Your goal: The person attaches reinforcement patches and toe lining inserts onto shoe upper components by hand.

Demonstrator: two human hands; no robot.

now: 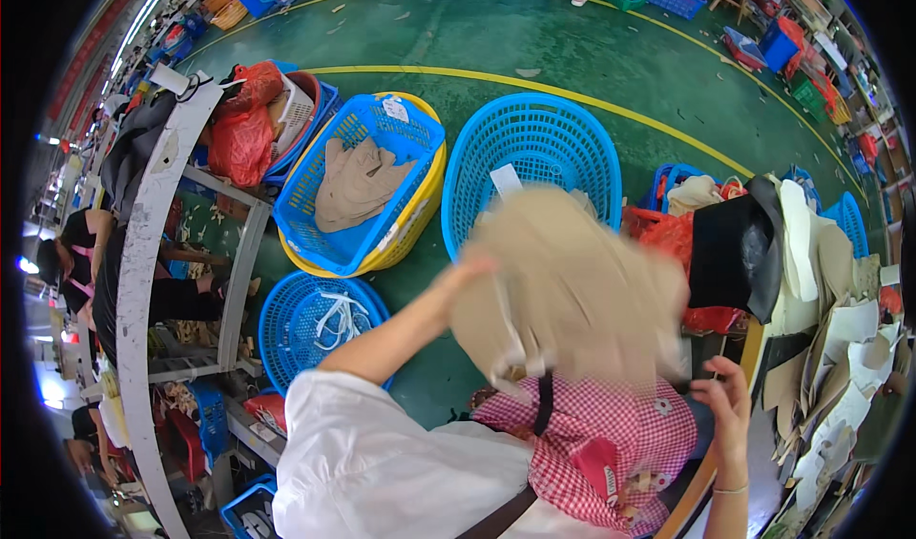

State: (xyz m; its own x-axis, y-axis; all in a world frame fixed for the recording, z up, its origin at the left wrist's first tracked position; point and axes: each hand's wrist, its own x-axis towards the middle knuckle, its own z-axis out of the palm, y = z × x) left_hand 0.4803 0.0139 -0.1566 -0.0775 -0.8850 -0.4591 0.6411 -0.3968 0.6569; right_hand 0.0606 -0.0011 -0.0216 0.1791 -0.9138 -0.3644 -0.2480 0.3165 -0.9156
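My left hand grips the left edge of a bundle of beige cloth pieces, blurred by motion. The bundle hangs over my lap and hides part of the large round blue basket beyond it. To the right of the cloth, my right hand is raised with its fingers apart and a little bent, holding nothing. Under the bundle shows a red-and-white checked apron. More beige cloth pieces lie in a rectangular blue basket, which sits inside a yellow one.
A smaller round blue basket holds white straps. Grey metal framing stands at my left. At my right are black sheet material and hanging beige and white pieces. Another person is at far left.
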